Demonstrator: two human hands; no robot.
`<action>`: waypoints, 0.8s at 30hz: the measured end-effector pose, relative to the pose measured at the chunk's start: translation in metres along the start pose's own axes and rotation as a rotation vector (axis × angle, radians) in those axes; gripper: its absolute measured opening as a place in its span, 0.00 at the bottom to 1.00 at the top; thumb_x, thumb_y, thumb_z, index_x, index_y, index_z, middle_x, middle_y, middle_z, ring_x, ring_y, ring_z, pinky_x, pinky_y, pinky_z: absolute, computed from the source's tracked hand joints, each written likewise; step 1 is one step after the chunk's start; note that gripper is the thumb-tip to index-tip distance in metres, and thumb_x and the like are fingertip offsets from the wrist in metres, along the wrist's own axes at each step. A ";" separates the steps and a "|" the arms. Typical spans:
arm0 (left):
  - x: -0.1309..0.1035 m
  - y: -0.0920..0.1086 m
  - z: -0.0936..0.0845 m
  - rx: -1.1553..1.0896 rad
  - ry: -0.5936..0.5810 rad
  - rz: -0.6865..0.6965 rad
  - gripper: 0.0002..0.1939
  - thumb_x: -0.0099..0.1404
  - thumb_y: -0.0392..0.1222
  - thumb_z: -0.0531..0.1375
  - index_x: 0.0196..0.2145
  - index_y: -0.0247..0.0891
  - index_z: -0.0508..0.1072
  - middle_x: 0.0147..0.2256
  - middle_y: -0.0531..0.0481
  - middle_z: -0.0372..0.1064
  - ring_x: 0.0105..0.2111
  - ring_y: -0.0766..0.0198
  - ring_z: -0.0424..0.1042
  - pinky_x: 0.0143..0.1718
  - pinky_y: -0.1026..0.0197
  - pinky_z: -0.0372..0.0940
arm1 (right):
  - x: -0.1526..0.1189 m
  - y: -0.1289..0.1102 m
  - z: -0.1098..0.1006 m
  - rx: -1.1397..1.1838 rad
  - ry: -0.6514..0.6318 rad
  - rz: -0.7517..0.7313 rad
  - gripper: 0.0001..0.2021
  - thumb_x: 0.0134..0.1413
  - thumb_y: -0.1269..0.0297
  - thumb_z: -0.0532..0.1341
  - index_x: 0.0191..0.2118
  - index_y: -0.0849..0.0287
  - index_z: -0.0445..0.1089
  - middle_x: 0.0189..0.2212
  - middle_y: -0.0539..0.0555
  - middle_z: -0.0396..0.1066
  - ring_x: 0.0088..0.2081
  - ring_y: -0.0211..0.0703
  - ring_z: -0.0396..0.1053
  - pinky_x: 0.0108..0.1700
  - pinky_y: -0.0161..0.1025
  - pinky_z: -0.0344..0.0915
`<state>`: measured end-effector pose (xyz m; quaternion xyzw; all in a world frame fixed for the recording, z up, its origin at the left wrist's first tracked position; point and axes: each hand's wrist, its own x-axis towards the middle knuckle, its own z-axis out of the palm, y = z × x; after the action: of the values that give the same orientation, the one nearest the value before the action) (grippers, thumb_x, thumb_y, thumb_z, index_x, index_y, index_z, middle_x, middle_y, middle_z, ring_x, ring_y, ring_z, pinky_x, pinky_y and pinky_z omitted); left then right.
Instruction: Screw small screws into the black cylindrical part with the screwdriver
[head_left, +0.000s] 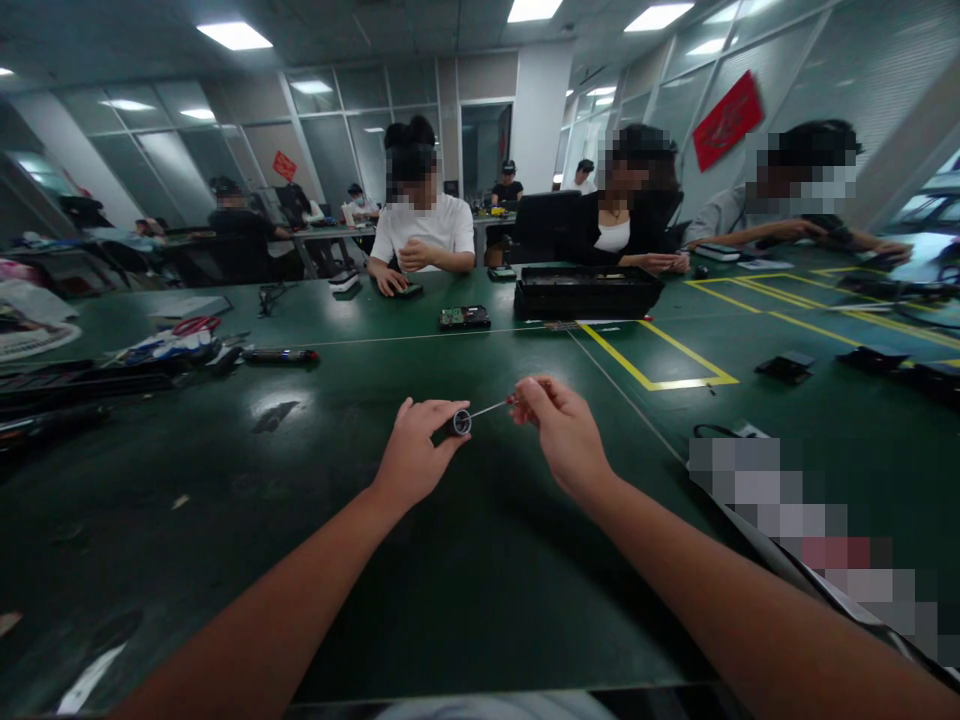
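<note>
Between the thumb and fingers of my left hand (412,455) is a small black cylindrical part (461,423), its round end with a pale ring facing right. My right hand (561,432) pinches the red end of a thin metal screwdriver (489,408). The shaft runs left and slightly down, and its tip meets the open end of the cylinder; how deep it reaches I cannot tell. Both hands are above the green table mat (420,620), near the middle.
On the left lie a dark pen-like tool (281,356), red-handled scissors (196,325) and a pile of tools. Ahead are a circuit-board device (464,317) and a long black box (587,293). Yellow tape (694,384) marks the mat. Several people sit opposite.
</note>
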<state>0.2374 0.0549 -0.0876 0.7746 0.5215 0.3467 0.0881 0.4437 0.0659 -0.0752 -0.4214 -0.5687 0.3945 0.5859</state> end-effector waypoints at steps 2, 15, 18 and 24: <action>0.001 0.000 -0.001 0.015 -0.003 0.026 0.21 0.66 0.39 0.64 0.56 0.48 0.73 0.54 0.48 0.73 0.56 0.54 0.69 0.67 0.36 0.47 | 0.005 0.005 -0.001 0.080 0.098 0.060 0.14 0.62 0.50 0.56 0.35 0.55 0.67 0.26 0.49 0.69 0.27 0.40 0.66 0.34 0.41 0.69; 0.001 -0.001 0.002 -0.046 -0.075 -0.050 0.20 0.65 0.40 0.65 0.55 0.48 0.74 0.54 0.48 0.73 0.56 0.52 0.69 0.66 0.35 0.47 | -0.003 -0.002 0.000 -0.124 0.059 -0.031 0.13 0.63 0.52 0.57 0.36 0.56 0.69 0.27 0.51 0.72 0.29 0.41 0.69 0.33 0.40 0.66; 0.001 0.001 0.001 -0.051 -0.076 -0.045 0.20 0.65 0.40 0.65 0.55 0.47 0.74 0.54 0.47 0.73 0.55 0.52 0.69 0.65 0.35 0.48 | -0.002 -0.003 0.000 -0.125 0.043 -0.034 0.14 0.63 0.51 0.58 0.36 0.57 0.70 0.28 0.52 0.73 0.29 0.41 0.70 0.34 0.40 0.67; -0.001 -0.003 0.005 -0.069 -0.116 -0.031 0.21 0.67 0.42 0.64 0.57 0.49 0.72 0.54 0.49 0.74 0.54 0.53 0.70 0.64 0.37 0.53 | -0.004 -0.013 -0.002 -0.236 0.049 -0.026 0.17 0.61 0.48 0.60 0.35 0.58 0.72 0.24 0.51 0.73 0.27 0.41 0.71 0.32 0.39 0.65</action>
<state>0.2385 0.0568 -0.0931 0.7818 0.5151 0.3177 0.1502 0.4453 0.0577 -0.0645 -0.4895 -0.6023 0.3067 0.5509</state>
